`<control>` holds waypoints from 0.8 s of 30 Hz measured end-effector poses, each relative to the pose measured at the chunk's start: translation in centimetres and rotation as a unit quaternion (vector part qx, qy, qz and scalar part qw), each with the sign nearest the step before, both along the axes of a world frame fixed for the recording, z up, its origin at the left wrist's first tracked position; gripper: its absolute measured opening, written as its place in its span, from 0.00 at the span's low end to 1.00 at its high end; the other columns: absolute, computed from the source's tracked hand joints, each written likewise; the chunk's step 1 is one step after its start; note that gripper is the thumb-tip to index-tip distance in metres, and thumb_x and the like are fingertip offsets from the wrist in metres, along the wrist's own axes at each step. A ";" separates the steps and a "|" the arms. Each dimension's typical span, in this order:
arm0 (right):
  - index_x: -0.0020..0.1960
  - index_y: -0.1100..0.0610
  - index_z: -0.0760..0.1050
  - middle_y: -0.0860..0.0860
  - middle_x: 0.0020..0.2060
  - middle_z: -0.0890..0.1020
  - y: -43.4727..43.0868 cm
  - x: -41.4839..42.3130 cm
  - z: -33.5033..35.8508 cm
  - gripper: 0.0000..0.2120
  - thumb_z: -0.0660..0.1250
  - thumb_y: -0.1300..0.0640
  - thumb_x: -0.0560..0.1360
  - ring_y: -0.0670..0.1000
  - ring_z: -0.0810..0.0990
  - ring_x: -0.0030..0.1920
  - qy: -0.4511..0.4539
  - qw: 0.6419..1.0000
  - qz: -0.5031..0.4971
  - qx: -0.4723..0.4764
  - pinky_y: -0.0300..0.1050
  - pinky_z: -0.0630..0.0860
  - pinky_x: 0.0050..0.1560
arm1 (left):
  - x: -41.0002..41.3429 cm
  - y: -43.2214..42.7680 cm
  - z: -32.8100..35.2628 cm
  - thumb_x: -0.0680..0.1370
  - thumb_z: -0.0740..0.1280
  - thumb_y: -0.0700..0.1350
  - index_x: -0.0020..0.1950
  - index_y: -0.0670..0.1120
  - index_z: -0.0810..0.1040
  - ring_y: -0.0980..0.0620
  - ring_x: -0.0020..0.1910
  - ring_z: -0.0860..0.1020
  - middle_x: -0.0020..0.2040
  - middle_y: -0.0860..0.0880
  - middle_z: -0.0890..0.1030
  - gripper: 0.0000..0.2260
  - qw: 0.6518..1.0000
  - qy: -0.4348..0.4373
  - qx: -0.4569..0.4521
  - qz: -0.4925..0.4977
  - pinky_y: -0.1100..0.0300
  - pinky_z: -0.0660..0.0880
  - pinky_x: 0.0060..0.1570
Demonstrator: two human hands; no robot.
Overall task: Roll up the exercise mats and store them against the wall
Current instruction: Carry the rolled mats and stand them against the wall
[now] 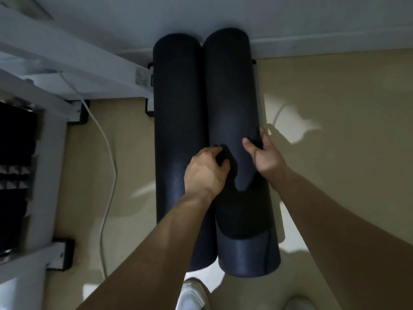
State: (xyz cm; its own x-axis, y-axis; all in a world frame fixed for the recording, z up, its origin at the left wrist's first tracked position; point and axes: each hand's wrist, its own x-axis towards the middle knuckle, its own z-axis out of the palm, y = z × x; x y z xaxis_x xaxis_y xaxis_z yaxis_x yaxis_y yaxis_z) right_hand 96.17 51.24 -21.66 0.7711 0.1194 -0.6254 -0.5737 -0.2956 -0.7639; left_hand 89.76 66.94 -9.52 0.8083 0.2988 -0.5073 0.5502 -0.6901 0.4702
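Note:
Two dark rolled exercise mats lie side by side on the beige floor, their far ends touching the white wall (290,19). The left rolled mat (178,121) is fully wound. On the right rolled mat (232,90) a loose outer flap lifts near the middle. My left hand (206,171) grips that flap's edge with curled fingers. My right hand (266,155) presses on the right side of the same roll, thumb on top and fingers over its outer edge.
A white metal frame (67,57) with black feet stands at the left, close to the left roll. A white cable (107,153) trails across the floor beside it. Dark stacked equipment (15,166) sits at the far left. White shoes (194,294) show at the bottom.

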 end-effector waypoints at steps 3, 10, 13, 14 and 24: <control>0.77 0.51 0.68 0.56 0.69 0.78 -0.8 -2.2 6.5 0.45 0.72 0.29 0.69 0.57 0.78 0.68 -0.001 0.996 0.033 -0.080 0.55 0.72 0.72 | -2.2 0.2 2.2 0.81 0.67 0.51 0.74 0.51 0.75 0.47 0.64 0.78 0.67 0.48 0.80 0.20 0.999 0.050 -0.010 0.002 0.61 0.72 0.56; 0.77 0.57 0.68 0.62 0.70 0.76 -5.3 -8.0 21.0 0.30 0.69 0.47 0.79 0.61 0.75 0.70 0.035 0.968 0.130 -0.211 0.50 0.70 0.69 | -6.2 -2.3 11.9 0.80 0.67 0.55 0.65 0.51 0.79 0.45 0.58 0.80 0.59 0.48 0.82 0.16 0.989 0.133 -0.005 -0.068 0.54 0.75 0.52; 0.78 0.53 0.68 0.60 0.70 0.75 -8.1 -10.2 27.3 0.29 0.68 0.47 0.80 0.60 0.76 0.69 0.026 0.966 0.125 -0.223 0.51 0.71 0.69 | -7.3 -4.9 17.3 0.80 0.66 0.54 0.61 0.49 0.79 0.44 0.57 0.79 0.58 0.47 0.82 0.14 0.985 0.133 0.006 -0.111 0.53 0.76 0.52; 0.78 0.52 0.67 0.59 0.70 0.74 -9.2 -11.2 29.4 0.28 0.67 0.47 0.80 0.60 0.75 0.69 0.022 0.965 0.122 -0.230 0.51 0.71 0.70 | -7.8 -6.0 18.9 0.79 0.66 0.54 0.62 0.49 0.79 0.43 0.57 0.79 0.59 0.46 0.82 0.14 0.984 0.131 0.008 -0.120 0.52 0.77 0.54; 0.79 0.48 0.64 0.56 0.73 0.68 -24.1 -28.6 43.0 0.28 0.64 0.46 0.81 0.61 0.73 0.71 0.025 0.945 0.033 -0.324 0.52 0.69 0.68 | -17.0 -20.2 30.5 0.76 0.58 0.60 0.61 0.49 0.77 0.51 0.51 0.78 0.59 0.51 0.83 0.22 0.943 0.105 0.020 -0.315 0.56 0.77 0.55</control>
